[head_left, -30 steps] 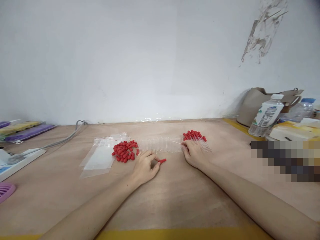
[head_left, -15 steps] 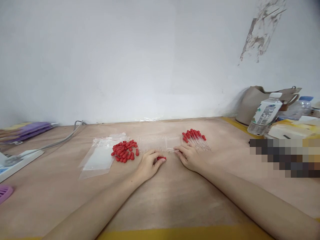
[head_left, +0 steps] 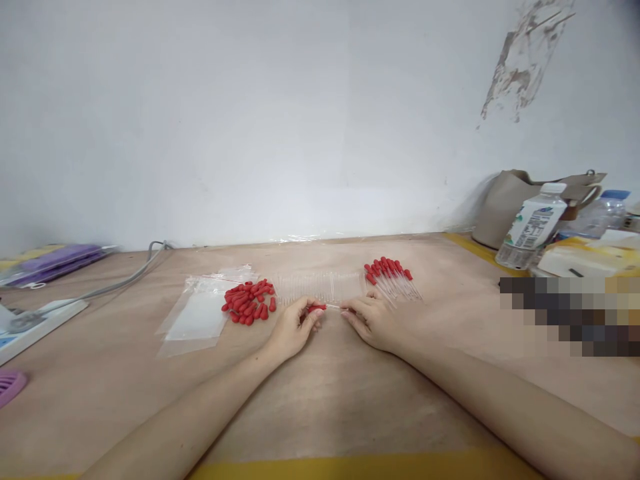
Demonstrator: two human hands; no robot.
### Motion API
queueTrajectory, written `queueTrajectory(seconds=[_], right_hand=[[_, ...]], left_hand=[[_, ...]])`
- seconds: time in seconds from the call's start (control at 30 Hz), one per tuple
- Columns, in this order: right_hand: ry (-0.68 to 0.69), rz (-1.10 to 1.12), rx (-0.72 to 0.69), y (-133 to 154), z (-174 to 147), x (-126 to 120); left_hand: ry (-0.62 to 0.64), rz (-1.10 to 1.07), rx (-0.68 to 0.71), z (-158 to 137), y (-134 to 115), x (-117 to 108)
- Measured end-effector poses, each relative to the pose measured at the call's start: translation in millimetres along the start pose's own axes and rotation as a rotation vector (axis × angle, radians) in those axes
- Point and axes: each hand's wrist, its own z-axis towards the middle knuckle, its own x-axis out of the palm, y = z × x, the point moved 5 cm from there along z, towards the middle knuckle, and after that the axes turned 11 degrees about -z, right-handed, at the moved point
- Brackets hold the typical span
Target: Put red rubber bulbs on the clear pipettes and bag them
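Note:
Between thumb and fingers, my left hand (head_left: pixel 296 325) pinches a red rubber dropper bulb (head_left: pixel 317 308), its open end facing right. My right hand (head_left: pixel 373 320) is closed on a thin clear dropper tube (head_left: pixel 333 307), whose left end meets or nearly meets the bulb's mouth. Behind both hands lies a row of clear tubes (head_left: pixel 310 287) side by side. Left of my left hand is a pile of loose red bulbs (head_left: pixel 247 303). Several droppers with red bulbs fitted on them (head_left: pixel 390 270) lie together beyond my right hand.
Clear plastic bags (head_left: pixel 195 320) lie left of the bulb pile. A power strip (head_left: pixel 45 327) with a grey cable and purple packets (head_left: pixel 60 263) are at the far left. A bottle (head_left: pixel 533 227) and a beige bag (head_left: pixel 493 210) stand at the back right by the wall.
My right hand has brought the tube left and down, away from the row. My left hand has raised the bulb slightly, and the two pieces are now in line.

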Motion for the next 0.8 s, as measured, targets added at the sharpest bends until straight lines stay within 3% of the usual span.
queueTrajectory(seconds=[0.57,0.8], right_hand=[[0.158,0.199,-0.126,-6,-1,8],[0.151,0.054,-0.109,1,-4,3]], left_hand=[[0.187,0.021,-0.011,-5,-1,7],[0.2,0.21,0.072,-6,-12,7]])
